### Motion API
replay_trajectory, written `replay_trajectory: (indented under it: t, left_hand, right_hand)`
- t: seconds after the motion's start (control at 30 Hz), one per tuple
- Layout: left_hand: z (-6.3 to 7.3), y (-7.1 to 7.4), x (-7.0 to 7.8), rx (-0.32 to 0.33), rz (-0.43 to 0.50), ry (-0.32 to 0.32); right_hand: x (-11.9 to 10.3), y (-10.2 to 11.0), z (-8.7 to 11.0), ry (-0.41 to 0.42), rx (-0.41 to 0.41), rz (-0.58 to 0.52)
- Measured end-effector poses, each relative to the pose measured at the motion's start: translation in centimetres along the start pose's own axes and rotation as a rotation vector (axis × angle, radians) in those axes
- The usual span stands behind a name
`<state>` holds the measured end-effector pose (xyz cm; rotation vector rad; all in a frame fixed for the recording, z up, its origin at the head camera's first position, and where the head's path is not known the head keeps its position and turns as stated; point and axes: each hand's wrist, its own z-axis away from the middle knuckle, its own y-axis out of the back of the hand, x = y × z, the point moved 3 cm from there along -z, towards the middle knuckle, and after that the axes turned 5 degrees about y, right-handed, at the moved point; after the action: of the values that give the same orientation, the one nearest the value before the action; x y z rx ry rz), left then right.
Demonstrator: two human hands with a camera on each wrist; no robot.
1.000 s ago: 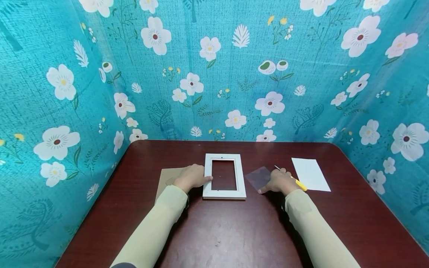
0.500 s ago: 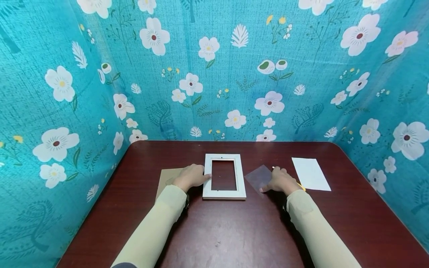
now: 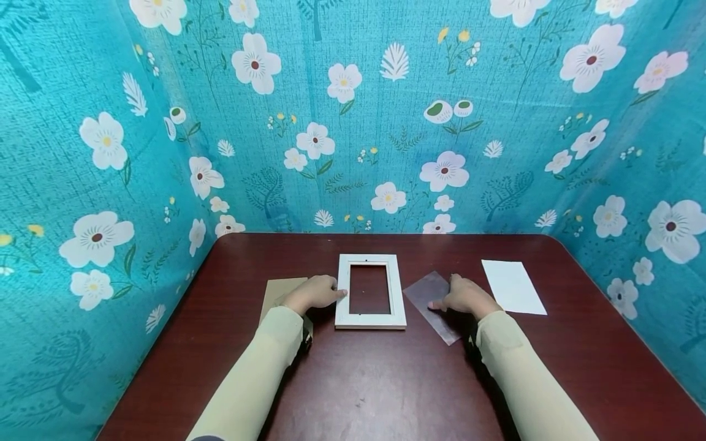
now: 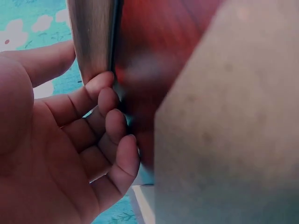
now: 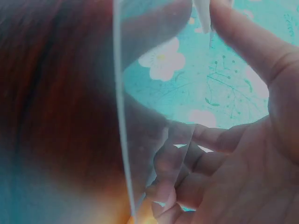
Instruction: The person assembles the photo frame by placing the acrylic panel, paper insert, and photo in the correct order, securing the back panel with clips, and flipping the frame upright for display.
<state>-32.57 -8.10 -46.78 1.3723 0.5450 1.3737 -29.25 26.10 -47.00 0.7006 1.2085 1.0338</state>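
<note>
A white picture frame lies at the middle of the table. My left hand grips its left side, thumb on the top face; in the left wrist view the frame's wooden side sits between thumb and curled fingers. To the right, my right hand holds a clear plastic sheet, with the thumb over it. Through the clear sheet in the right wrist view, curled fingers show at its edge. The sheet slants toward the table's front.
A brown board lies partly under the left wrist. White paper rests right of the right hand. The dark red table meets a blue flowered curtain behind and at both sides.
The right hand has shifted slightly right, and the clear sheet's near end has come out from under it. The thin tool with a yellow handle is now hidden. The left hand stays on the frame.
</note>
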Motion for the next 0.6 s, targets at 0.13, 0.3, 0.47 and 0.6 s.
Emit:
replay_trajectory:
  t: [0.13, 0.3, 0.47, 0.6]
  left_hand:
    - [0.0, -0.1, -0.2, -0.005, 0.029, 0.000]
    - [0.0, -0.2, -0.2, -0.007, 0.026, 0.019]
    - [-0.1, -0.3, -0.2, -0.014, 0.011, 0.033]
    - [-0.2, -0.4, -0.2, -0.023, 0.009, 0.026]
  right_hand:
    - [0.3, 0.4, 0.0, 0.018, 0.034, -0.024]
    - [0.5, 0.9, -0.1, 0.075, 0.086, 0.006]
    - [0.8, 1.5, -0.1, 0.100, 0.110, 0.010]
    - [1.1, 1.7, 0.1, 0.114, 0.121, -0.015]
